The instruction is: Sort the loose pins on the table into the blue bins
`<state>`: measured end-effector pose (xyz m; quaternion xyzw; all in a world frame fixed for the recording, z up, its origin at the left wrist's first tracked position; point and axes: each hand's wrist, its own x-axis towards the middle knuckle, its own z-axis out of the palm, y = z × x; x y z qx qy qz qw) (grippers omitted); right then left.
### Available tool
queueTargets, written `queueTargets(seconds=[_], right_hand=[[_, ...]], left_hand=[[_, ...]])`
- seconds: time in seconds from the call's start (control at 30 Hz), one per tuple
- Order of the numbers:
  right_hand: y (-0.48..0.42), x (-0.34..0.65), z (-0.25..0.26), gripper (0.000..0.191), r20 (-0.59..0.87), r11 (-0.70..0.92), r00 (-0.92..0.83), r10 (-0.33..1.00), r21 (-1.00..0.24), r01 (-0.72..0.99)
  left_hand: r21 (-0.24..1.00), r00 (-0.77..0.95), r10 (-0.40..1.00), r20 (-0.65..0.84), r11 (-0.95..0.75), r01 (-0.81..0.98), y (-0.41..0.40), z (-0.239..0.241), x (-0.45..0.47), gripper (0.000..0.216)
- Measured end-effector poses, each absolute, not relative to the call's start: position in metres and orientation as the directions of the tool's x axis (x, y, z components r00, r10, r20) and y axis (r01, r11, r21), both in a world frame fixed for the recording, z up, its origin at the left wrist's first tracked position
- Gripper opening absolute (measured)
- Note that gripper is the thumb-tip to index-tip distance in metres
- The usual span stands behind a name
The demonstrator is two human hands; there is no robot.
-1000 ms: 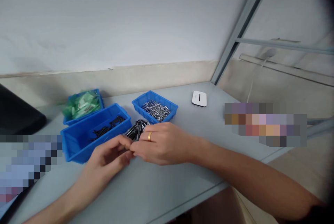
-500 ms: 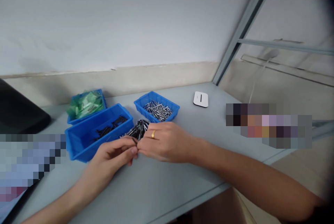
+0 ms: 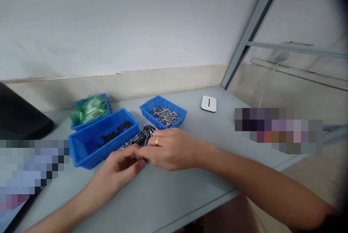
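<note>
Head view: left hand (image 3: 122, 162) meets right hand (image 3: 170, 149), clamping unclear to me; loose metal pile (image 3: 141, 137) remains beyond the grip, bins (image 3: 89, 157) part-filled.

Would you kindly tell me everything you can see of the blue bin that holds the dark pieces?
The bin is blue, rectangular and open-topped, and looks like plastic. It stands upright on the table, set at a slant, its right end nearer the wall. Thin dark pieces lie loose inside, towards that end. The pile lies by its near right corner, and the left hand is close to its near side; whether either touches it cannot be told.
</note>
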<state>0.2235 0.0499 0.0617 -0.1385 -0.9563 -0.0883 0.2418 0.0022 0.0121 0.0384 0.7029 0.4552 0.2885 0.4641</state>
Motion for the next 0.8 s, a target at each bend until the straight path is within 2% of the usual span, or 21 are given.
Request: queueTargets(seconds=[0.33, 0.5, 0.67, 0.8], right_hand=[[0.052, 0.226, 0.062, 0.022, 0.450, 0.943, -0.867, 0.215, 0.134, 0.304], [0.053, 0.227, 0.062, 0.022, 0.474, 0.921, -0.849, 0.233, 0.172, 0.348], [0.054, 0.226, 0.062, 0.019, 0.545, 0.882, -0.800, 0.251, 0.212, 0.421], [0.053, 0.223, 0.058, 0.022, 0.611, 0.878, -0.749, 0.256, 0.178, 0.445]], left_hand=[[0.914, 0.453, 0.891, -0.018, -0.170, 0.369, 0.012, 0.032, -0.002, 0.016], [0.908, 0.406, 0.914, 0.002, -0.171, 0.382, 0.010, 0.034, -0.001, 0.022], [0.905, 0.233, 0.964, 0.130, -0.211, 0.370, 0.010, 0.045, 0.006, 0.016], [0.862, 0.124, 0.956, 0.265, -0.293, 0.415, 0.010, 0.052, 0.010, 0.011]])
